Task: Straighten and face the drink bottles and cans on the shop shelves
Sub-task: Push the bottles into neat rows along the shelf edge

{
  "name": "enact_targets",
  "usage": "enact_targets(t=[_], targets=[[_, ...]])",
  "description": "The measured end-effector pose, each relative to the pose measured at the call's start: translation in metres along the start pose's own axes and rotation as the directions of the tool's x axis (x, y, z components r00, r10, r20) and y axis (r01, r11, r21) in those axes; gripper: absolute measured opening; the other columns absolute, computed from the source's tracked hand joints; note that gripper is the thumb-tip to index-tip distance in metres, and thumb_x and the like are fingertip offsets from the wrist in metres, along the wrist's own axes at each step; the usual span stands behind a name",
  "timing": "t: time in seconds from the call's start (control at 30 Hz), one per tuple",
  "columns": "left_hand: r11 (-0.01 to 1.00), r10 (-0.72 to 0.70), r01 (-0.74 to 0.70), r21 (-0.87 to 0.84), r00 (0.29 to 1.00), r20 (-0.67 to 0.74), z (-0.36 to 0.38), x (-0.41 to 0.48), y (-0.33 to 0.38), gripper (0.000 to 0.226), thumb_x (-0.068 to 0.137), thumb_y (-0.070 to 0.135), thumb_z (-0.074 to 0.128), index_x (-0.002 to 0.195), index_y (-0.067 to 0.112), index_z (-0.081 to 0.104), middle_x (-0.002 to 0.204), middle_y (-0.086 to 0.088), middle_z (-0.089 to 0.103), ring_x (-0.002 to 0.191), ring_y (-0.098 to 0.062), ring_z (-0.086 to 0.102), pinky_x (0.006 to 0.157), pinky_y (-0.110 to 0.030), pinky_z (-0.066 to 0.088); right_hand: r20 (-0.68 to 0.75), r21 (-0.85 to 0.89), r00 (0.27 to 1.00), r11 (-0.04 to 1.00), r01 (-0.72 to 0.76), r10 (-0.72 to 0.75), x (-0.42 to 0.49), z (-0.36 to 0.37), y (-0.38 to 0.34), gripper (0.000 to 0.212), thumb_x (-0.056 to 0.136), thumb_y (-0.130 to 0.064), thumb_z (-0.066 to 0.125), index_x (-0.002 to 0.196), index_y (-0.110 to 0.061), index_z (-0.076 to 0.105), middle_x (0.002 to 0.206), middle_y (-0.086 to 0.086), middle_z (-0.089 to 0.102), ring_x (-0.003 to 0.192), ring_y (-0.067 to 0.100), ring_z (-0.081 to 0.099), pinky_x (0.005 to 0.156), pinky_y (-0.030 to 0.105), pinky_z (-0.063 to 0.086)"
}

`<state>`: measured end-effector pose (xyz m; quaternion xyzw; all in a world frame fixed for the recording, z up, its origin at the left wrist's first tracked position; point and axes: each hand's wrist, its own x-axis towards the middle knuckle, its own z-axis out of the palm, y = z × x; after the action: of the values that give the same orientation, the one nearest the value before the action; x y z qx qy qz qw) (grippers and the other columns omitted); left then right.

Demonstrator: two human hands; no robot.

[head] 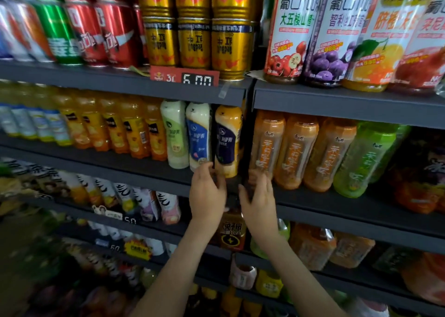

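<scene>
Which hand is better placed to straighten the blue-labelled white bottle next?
Left, probably. The left hand is right at the base of the blue-labelled bottle, while the right hand reaches past the upright divider towards the orange bottle.

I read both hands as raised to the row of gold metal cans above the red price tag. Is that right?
Not quite. The head view shows the left hand and right hand raised one shelf lower, at the blue-and-white plastic bottle and the orange plastic tea bottle. The gold metal cans do stand above the red price tag.
</scene>
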<state>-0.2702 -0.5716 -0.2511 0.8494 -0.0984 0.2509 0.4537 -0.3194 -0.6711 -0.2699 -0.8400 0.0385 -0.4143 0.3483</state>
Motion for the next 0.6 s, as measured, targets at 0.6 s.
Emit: enact_targets(t=[0.6], targets=[[0.994,-0.088,0.073,0.087,0.977,0.192,-0.014,0.060,-0.057,0.050,0.089,0.030,0.063,0.128,0.004,0.045,0.122,-0.016,0.052,0.109,-0.034,0.055,0.079,-0.042,0.049,-0.008,-0.169,0.910,0.896,-0.410,0.414,0.041,0.080,-0.022,0.060,0.087,-0.025,0.066,0.135,-0.004,0.038,0.128,0.015,0.052,0.118,0.030,0.050,0.087,0.034,0.044]])
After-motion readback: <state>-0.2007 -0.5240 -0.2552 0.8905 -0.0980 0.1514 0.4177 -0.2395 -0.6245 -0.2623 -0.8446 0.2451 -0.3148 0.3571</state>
